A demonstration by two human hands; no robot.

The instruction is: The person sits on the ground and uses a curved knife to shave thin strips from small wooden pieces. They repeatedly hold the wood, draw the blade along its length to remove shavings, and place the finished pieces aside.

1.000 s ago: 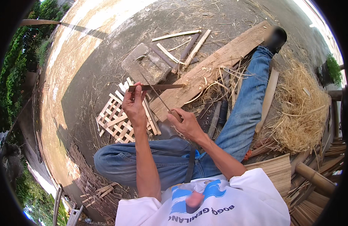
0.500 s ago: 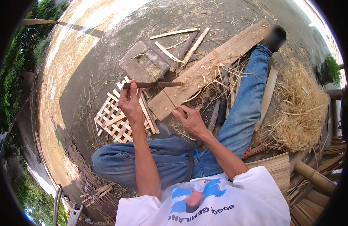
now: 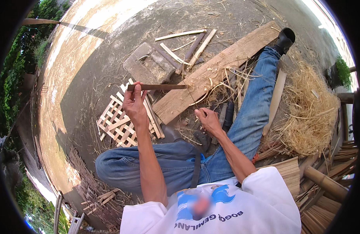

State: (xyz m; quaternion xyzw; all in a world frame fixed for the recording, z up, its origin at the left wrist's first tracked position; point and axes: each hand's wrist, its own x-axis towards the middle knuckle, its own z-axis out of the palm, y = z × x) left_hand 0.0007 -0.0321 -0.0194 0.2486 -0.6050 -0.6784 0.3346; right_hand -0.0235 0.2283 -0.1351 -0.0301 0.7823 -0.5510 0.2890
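My left hand (image 3: 135,107) pinches one end of a flat, dark brown strip (image 3: 160,87), apparently bamboo or wood, and holds it level above the ground. In my right hand (image 3: 211,123), closed around its handle, is a thin-bladed knife (image 3: 191,96). The blade slants up and left, its upper end by the strip's right end; whether they touch I cannot tell. Under both lies a long wooden plank (image 3: 230,56) scattered with shavings. A woven lattice of pale and brown strips (image 3: 119,121) rests on the ground left of my left hand.
A grey stone block (image 3: 148,62) lies beyond the strip, with several loose strips (image 3: 199,46) farther off. My outstretched leg (image 3: 256,105) borders the plank on the right. A heap of curly shavings (image 3: 310,109) lies beyond that leg. Bamboo poles (image 3: 324,183) are at lower right.
My right hand has moved right with the knife, carrying the blade from across the strip's middle to its right end. My left hand and the strip have hardly moved.
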